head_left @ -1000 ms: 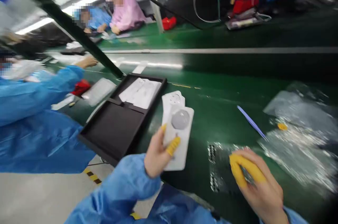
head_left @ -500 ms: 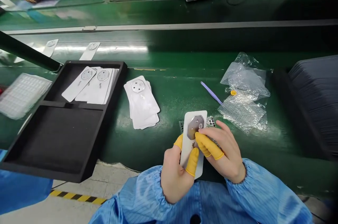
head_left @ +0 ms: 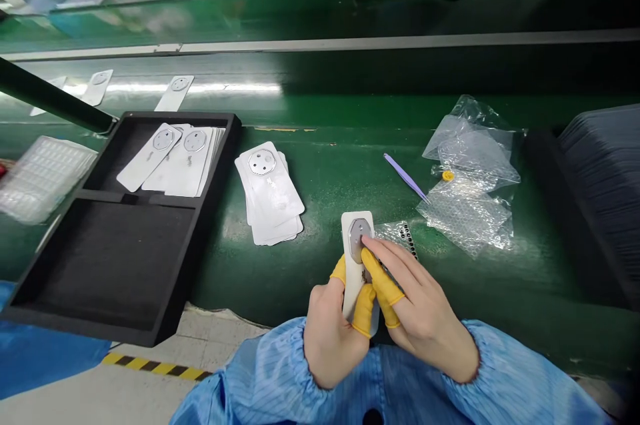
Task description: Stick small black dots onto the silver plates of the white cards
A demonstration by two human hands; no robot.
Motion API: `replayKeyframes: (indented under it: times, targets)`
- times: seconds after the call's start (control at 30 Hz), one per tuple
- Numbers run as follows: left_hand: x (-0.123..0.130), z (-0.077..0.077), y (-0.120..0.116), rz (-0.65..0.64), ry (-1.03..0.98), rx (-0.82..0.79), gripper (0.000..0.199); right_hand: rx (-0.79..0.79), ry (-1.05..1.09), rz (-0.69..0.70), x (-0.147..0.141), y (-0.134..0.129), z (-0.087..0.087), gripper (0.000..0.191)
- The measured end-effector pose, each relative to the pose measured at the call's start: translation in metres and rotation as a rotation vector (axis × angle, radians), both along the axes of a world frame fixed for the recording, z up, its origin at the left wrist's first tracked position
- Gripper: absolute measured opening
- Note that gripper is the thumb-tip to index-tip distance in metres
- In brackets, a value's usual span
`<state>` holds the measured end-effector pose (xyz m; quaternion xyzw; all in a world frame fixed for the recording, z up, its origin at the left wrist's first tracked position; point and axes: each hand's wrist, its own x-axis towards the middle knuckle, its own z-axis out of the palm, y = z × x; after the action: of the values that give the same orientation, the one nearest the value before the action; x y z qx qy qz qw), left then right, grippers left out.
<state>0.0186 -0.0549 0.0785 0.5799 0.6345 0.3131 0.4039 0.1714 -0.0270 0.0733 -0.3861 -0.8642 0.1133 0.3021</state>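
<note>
I hold a slim white panel (head_left: 353,285) with a grey metal octagonal insert (head_left: 359,238) at its upper end. My left hand (head_left: 333,325) is closed round its lower part, with yellow finger cots on thumb and finger. Against the panel's right side is my right hand (head_left: 423,308), also in yellow cots. One bare fingertip of it presses on the octagonal insert, and its cotted fingers close at the panel's edge. Partly hidden behind that hand lies a clear sheet (head_left: 395,231) with rows of small black dots.
Left of my hands lies a pile of white panels (head_left: 273,195); beyond is a black tray (head_left: 173,265) with more. Purple tweezers (head_left: 406,177), clear plastic bags (head_left: 473,145) and a yellow finger cot (head_left: 447,175) lie right. A dark bin (head_left: 565,211) bounds the right side.
The panel has turned slightly, so its octagonal insert looks narrower. My right hand has shifted, its fingertip now lying on the insert. More of the dotted sheet shows.
</note>
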Motion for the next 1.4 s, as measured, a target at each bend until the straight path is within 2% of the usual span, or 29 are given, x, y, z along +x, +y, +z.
replayKeyframes:
  times: [0.07, 0.1, 0.17, 0.2, 0.23, 0.27, 0.3, 0.37, 0.43, 0.53, 0.6, 0.7, 0.8, 0.93, 1.03, 1.4]
  targets:
    - [0.001, 0.002, 0.003, 0.004, -0.082, -0.018, 0.011, -0.073, 0.091, 0.044, 0.001, 0.002, -0.005, 0.052]
    - [0.001, 0.003, 0.006, 0.012, -0.161, -0.018, 0.022, -0.077, 0.131, 0.042, 0.002, 0.003, -0.008, 0.054]
    - [-0.007, 0.004, 0.015, 0.072, -0.296, 0.045, 0.054, -0.044, 0.175, -0.03, 0.006, 0.003, -0.015, 0.06]
    - [-0.015, 0.003, 0.02, 0.12, -0.306, 0.118, 0.068, -0.028, 0.162, -0.084, 0.009, 0.002, -0.019, 0.064]
    - [-0.025, 0.002, 0.025, 0.169, -0.273, 0.194, 0.074, -0.032, 0.116, -0.126, 0.012, 0.001, -0.024, 0.066]
    - [-0.036, -0.001, 0.03, 0.209, -0.208, 0.253, 0.07, -0.056, 0.052, -0.147, 0.015, 0.0, -0.029, 0.063]
    - [-0.048, -0.005, 0.033, 0.229, -0.135, 0.268, 0.059, -0.085, -0.01, -0.141, 0.019, -0.001, -0.035, 0.056]
    - [-0.069, -0.013, 0.036, 0.209, -0.034, 0.17, 0.035, -0.117, -0.076, -0.074, 0.026, -0.003, -0.047, 0.039]
    - [-0.077, -0.019, 0.035, 0.166, 0.001, 0.024, 0.029, -0.113, -0.042, -0.038, 0.03, -0.003, -0.055, 0.036]
    - [-0.062, -0.022, 0.03, 0.099, -0.032, -0.087, 0.033, -0.101, 0.042, -0.074, 0.033, -0.002, -0.057, 0.038]
    - [-0.045, -0.021, 0.028, 0.059, -0.111, -0.138, 0.036, -0.082, 0.068, -0.089, 0.032, -0.001, -0.051, 0.039]
    - [-0.024, -0.019, 0.028, 0.027, -0.26, -0.191, 0.027, -0.059, 0.064, -0.072, 0.029, 0.001, -0.04, 0.04]
    - [-0.017, -0.02, 0.027, 0.028, -0.305, -0.147, 0.019, -0.097, 0.116, -0.038, 0.025, 0.004, -0.031, 0.039]
    - [-0.016, -0.021, 0.025, -0.048, -0.199, 0.051, 0.015, -0.143, 0.292, -0.022, 0.016, 0.011, -0.024, 0.029]
    - [-0.013, -0.023, 0.023, -0.106, -0.152, 0.169, 0.016, -0.134, 0.303, 0.019, 0.01, 0.015, -0.024, 0.023]
    - [-0.008, -0.026, 0.023, -0.155, -0.096, 0.213, 0.021, -0.149, 0.269, 0.035, 0.013, 0.014, -0.029, 0.024]
